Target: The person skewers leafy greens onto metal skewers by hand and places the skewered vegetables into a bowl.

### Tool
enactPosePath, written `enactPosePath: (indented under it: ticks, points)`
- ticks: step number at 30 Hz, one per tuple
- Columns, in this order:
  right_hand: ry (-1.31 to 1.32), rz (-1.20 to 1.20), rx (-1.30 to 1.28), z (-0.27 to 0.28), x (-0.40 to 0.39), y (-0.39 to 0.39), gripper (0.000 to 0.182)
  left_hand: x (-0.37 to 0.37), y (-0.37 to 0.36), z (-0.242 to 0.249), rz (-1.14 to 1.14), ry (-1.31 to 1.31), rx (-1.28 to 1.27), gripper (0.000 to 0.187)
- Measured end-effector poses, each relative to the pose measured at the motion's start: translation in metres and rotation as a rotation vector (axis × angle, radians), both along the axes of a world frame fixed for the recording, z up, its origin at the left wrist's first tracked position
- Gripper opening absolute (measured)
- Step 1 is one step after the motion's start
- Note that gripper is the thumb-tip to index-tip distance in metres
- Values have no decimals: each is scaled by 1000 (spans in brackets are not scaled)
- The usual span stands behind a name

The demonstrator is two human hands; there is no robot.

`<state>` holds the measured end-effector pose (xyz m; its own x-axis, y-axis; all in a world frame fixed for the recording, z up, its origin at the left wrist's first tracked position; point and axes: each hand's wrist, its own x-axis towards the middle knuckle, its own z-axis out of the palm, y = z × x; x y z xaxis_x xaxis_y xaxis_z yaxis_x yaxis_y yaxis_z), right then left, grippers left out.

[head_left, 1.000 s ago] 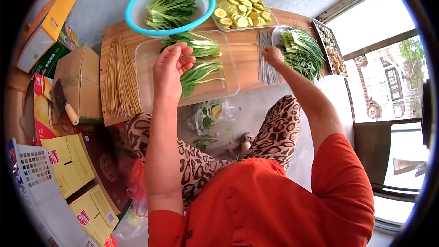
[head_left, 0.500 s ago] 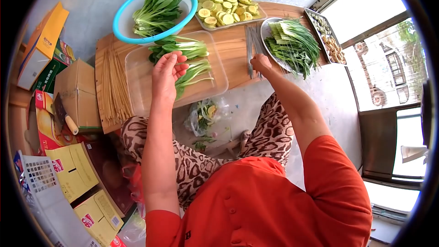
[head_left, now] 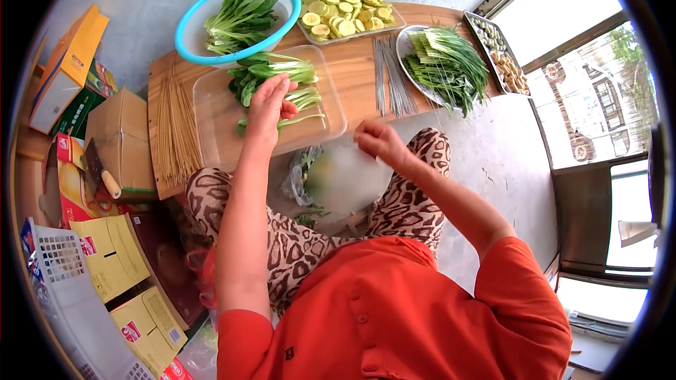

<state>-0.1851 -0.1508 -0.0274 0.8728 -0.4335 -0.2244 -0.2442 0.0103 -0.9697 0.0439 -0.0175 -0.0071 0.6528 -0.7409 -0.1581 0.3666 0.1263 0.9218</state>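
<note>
My left hand (head_left: 270,110) hovers over a clear plastic tray (head_left: 211,134), fingers curled together. Whatever may be in them is hidden. Beside and below it in the tray lie leafy greens with pale stalks (head_left: 287,67). My right hand (head_left: 380,142) is closed in a pinch just off the table's near edge, above my knees. I cannot make out what it holds. Closest to it on the table is a bundle of thin metal skewers (head_left: 391,77). A hazy blurred patch covers the area below this hand.
Wooden skewers (head_left: 174,127) lie on the table's left. Along the back are a blue-rimmed basin (head_left: 184,46) of greens and a tray of sliced zucchini (head_left: 346,13). Chives (head_left: 447,63) fill a plate at right. A knife (head_left: 102,172) and cardboard boxes (head_left: 120,130) are at left.
My right hand has left the metal skewers and come toward me and left, off the table edge. My left hand has shifted only slightly. The view has moved a little.
</note>
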Motion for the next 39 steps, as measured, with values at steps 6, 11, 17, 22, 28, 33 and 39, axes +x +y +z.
enactPosePath:
  ticks: [6,11,17,22,28,33,39]
  points:
    - [143,247,-221,32,-2,61,15,7,7,-6,-83,-18,-120,22]
    - [128,323,-115,38,15,65,16,0,10,-5,-152,80,-136,19]
    - [-19,210,51,52,58,26,23,-13,2,-8,-284,129,-118,28]
    - [-205,-27,72,53,86,-47,23,-3,-9,-38,-64,-249,189,24]
    - [-205,-179,272,24,81,-76,22,-19,-21,-71,-97,-945,356,19]
    - [-245,-170,260,29,89,-79,21,-18,-33,-70,-276,-1180,535,22]
    - [-249,-166,231,32,81,-86,21,-19,-54,-86,-418,-1469,747,17]
